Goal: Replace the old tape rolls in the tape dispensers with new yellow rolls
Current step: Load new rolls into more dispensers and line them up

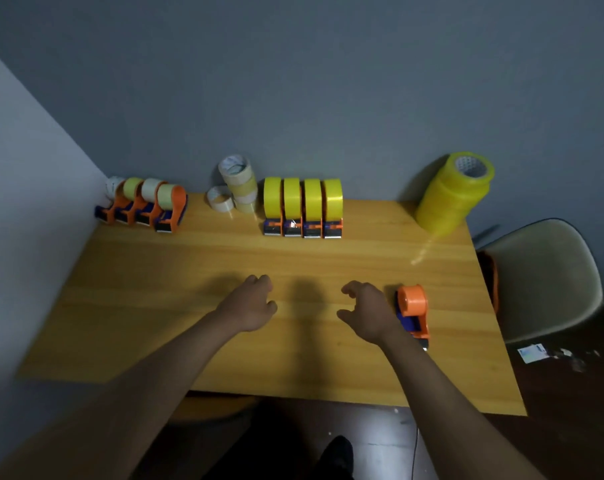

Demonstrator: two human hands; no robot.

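Observation:
My left hand [250, 304] and my right hand [364, 311] hover over the middle of the wooden table [224, 341], fingers loosely curled, holding nothing. An orange and blue tape dispenser [413, 311] with no roll lies just right of my right hand. Several dispensers with pale old rolls [144, 206] stand at the back left corner. Several dispensers with yellow rolls [303, 207] stand in a row at the back middle. A tall stack of new yellow rolls [454, 192] leans against the wall at the back right.
A pile of pale used rolls [236, 185] sits between the two dispenser groups. A beige chair [549, 282] stands right of the table. Walls close the back and left sides. Scraps of paper [534, 353] lie on the dark floor.

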